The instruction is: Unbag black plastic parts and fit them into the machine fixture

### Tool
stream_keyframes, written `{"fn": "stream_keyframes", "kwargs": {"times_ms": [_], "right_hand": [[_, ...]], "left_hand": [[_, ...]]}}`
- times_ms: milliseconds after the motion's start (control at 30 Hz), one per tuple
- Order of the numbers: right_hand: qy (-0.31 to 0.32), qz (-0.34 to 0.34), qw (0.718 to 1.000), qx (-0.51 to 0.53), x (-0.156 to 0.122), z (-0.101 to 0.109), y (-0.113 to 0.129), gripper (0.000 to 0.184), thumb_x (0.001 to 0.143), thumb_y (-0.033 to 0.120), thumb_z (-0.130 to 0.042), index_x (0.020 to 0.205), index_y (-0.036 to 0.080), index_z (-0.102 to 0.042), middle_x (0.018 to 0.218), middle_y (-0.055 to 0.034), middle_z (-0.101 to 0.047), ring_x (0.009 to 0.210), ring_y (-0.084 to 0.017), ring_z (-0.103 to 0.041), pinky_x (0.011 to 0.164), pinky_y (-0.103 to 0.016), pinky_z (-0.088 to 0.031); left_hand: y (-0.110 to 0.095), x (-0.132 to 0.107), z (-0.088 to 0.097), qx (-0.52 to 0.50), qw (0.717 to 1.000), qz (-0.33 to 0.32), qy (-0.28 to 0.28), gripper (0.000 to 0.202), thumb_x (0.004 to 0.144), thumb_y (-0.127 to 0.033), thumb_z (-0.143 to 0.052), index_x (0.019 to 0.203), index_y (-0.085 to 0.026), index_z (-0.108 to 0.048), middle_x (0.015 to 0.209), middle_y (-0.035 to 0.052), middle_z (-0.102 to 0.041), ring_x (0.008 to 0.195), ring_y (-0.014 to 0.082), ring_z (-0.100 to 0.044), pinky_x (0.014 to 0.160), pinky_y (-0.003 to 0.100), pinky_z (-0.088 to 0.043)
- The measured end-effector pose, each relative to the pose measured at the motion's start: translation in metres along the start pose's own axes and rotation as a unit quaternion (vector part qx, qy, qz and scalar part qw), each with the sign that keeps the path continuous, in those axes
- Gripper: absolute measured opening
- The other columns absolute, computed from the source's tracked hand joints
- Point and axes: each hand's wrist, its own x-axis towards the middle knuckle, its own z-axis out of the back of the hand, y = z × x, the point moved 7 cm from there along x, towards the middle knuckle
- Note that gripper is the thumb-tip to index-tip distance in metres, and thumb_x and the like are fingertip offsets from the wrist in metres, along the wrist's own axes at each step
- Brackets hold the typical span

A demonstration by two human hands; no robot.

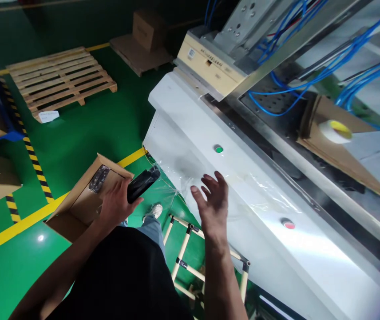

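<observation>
My left hand (118, 202) is closed around a long black object (143, 183), whose exact kind I cannot make out. Clear plastic film (168, 184) trails from its far end toward the white machine. My right hand (214, 206) is raised in front of the machine's white panel (190, 151), fingers apart and slightly curled, with nothing visible in them. Below my left hand an open cardboard box (73, 213) holds a dark, shiny wrapped item (99, 178) against its inner wall; my forearm hides part of the box.
The panel carries a green button (219, 149) and a red button (288, 223). A tubular frame (185, 249) stands by my feet. Blue hoses (276, 93), a cardboard piece (330, 151) and a tape roll (335, 132) are on the right. A wooden pallet (63, 80) lies on the green floor.
</observation>
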Motion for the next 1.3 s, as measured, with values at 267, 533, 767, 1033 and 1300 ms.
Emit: {"fn": "stream_keyframes", "kwargs": {"times_ms": [267,533,767,1033,1300], "right_hand": [[0.316,-0.135,0.921,0.185,-0.032,-0.045,-0.059,0.118,0.069,0.101,-0.056,0.153,0.018,-0.049,0.140,-0.0278,-0.067,0.128,-0.037,-0.068,0.105,-0.055,-0.053],[0.325,-0.269,0.899,0.122,-0.068,-0.064,-0.067,0.074,0.073,0.054,-0.089,0.136,0.021,-0.065,0.114,-0.0141,-0.079,0.065,-0.018,-0.072,0.055,-0.027,-0.049],[0.323,-0.307,0.892,0.080,-0.070,-0.082,-0.105,0.068,0.068,0.061,-0.085,0.118,0.017,-0.073,0.085,-0.0044,-0.075,0.053,-0.012,-0.058,0.045,-0.023,-0.037],[0.395,-0.293,0.869,0.051,-0.048,-0.067,-0.123,0.045,0.071,0.059,-0.082,0.088,0.017,-0.079,0.055,0.0024,-0.059,0.053,-0.012,-0.046,0.048,-0.026,-0.035],[0.395,-0.214,0.893,0.002,-0.020,-0.059,-0.094,0.042,0.067,0.054,-0.082,0.084,0.015,-0.081,0.070,-0.0023,-0.071,0.066,-0.017,-0.056,0.066,-0.031,-0.047]], "left_hand": [[-0.003,-0.001,-0.019,-0.158,0.981,0.087,0.075,0.066,0.079,-0.052,-0.085,0.128,-0.023,-0.052,0.112,0.0081,-0.075,0.108,0.0330,-0.073,0.087,0.042,-0.057],[-0.005,-0.028,-0.062,-0.044,0.977,0.198,0.071,0.056,0.094,-0.054,-0.069,0.134,-0.019,-0.050,0.118,0.0143,-0.074,0.109,0.0391,-0.074,0.078,0.044,-0.057],[-0.029,-0.048,-0.106,-0.010,0.986,0.164,0.039,0.051,0.094,-0.038,-0.067,0.135,-0.017,-0.047,0.123,0.0149,-0.071,0.118,0.0346,-0.070,0.087,0.043,-0.060],[-0.057,-0.075,-0.109,-0.083,0.973,0.211,-0.045,0.044,0.101,-0.046,-0.063,0.138,-0.024,-0.055,0.118,0.0094,-0.076,0.104,0.0261,-0.076,0.088,0.037,-0.060],[-0.073,-0.068,-0.095,-0.099,0.943,0.267,-0.172,0.030,0.104,-0.039,-0.052,0.112,-0.024,-0.077,0.111,0.0095,-0.080,0.094,0.0241,-0.076,0.081,0.033,-0.058]]}}
